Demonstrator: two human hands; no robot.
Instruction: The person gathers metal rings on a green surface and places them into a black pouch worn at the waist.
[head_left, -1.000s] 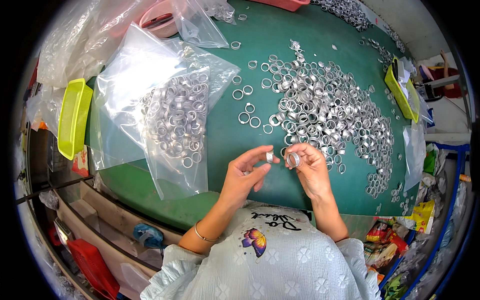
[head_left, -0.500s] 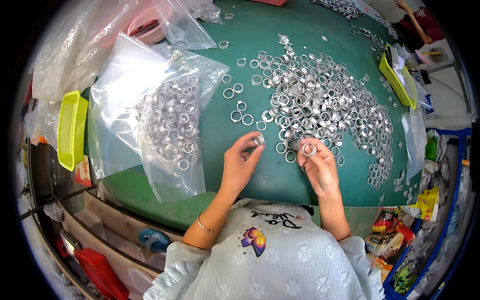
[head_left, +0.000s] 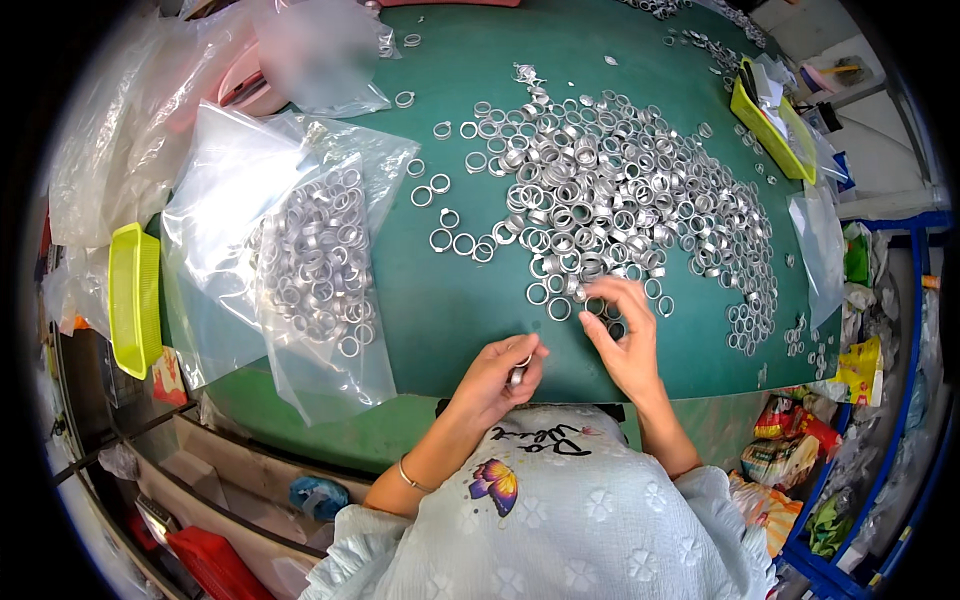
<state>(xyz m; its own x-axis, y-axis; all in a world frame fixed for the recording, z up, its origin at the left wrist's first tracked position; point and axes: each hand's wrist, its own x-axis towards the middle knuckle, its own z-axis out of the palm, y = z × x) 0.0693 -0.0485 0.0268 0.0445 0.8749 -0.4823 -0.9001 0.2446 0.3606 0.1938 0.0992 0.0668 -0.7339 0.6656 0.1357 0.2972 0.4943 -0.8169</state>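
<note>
My left hand (head_left: 500, 378) is closed near the front edge of the table. Its thumb and fingers grip silvery metal rings (head_left: 517, 376), partly hidden by the fingers, so I cannot tell how many. To the right, my right hand (head_left: 630, 345) reaches to the near edge of a large heap of similar rings (head_left: 590, 190). Its thumb and fingertips stand apart, close to a few rings, and nothing is plainly held. Several loose rings (head_left: 440, 240) lie left of the heap, some with a small tab on the rim.
On the left, a clear plastic bag (head_left: 335, 375) holds many rings beside a yellow-green basket (head_left: 135, 300). Another such basket (head_left: 775, 130) with papers stands at the far right. A pink bowl (head_left: 250, 85) sits among plastic sheeting at the back left of the green table (head_left: 430, 300).
My left hand has come down toward the table's front edge, still gripping. The ring seen in my right hand is no longer there; that hand has turned toward the heap. The view has shifted slightly.
</note>
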